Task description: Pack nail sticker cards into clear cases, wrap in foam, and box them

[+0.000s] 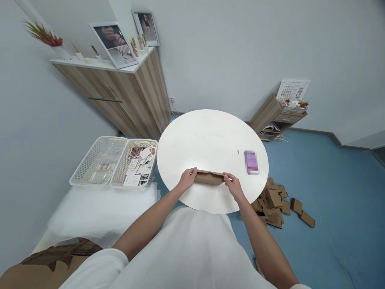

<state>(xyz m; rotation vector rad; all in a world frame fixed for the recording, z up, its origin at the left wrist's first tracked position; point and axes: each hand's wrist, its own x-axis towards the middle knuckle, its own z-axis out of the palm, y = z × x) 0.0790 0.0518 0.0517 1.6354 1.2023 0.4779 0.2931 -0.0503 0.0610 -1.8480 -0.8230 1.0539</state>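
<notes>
A brown cardboard box [208, 178], partly folded, is held level over the near part of the round white table [207, 132]. My left hand [188, 178] grips its left end, fingers closed at the upper corner. At the right end, my right hand [232, 185] pinches the other corner. The box's long side faces me, with a notch along its top edge; its inside is mostly hidden. On the table to the right lies a purple item [252, 162], blurred by pixels.
Left of the table are a white basket with packets and cards [134, 185] and a basket of clear plastic pieces [90, 182]. Flat cardboard boxes [272, 202] lie heaped on the blue floor at right. A wooden cabinet [144, 96] and a small shelf unit [264, 112] stand behind.
</notes>
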